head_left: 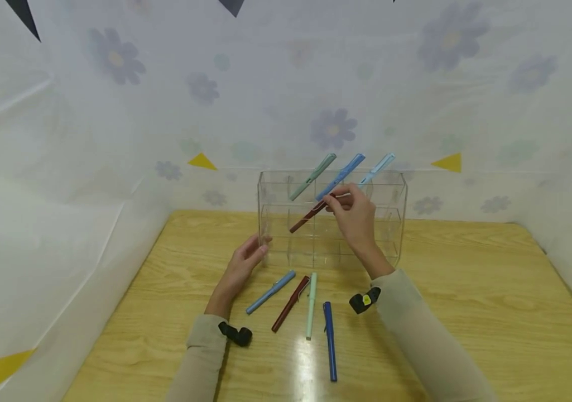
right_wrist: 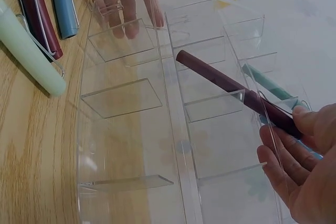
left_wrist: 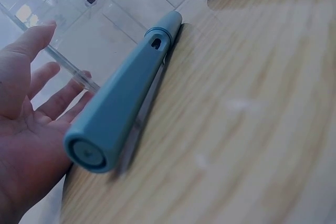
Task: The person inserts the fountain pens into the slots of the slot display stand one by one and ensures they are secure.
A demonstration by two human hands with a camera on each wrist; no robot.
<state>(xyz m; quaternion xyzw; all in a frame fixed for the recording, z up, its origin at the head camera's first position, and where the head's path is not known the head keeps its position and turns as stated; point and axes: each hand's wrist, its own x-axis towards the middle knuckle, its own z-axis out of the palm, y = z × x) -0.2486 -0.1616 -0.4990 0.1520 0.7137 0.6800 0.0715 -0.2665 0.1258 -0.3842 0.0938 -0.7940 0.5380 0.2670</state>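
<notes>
My right hand (head_left: 356,218) pinches a dark red pen (head_left: 307,218) near its upper end, thumb against fingers. The pen slants down to the left into a middle compartment of a clear acrylic organizer (head_left: 259,190). My left hand (head_left: 241,265) rests at the organizer's left side, its extended fingers behind the clear side panel in the right wrist view. In the upper row lean a green pen (head_left: 313,177), a blue pen (head_left: 341,176) and a light blue pen (head_left: 380,167).
On the wooden table (head_left: 466,312) before the organizer lie a grey-blue pen (head_left: 270,292), another dark red pen (head_left: 291,304), a pale green pen (head_left: 311,307) and a dark blue pen (head_left: 330,341). A flowered white sheet (head_left: 265,100) hangs behind.
</notes>
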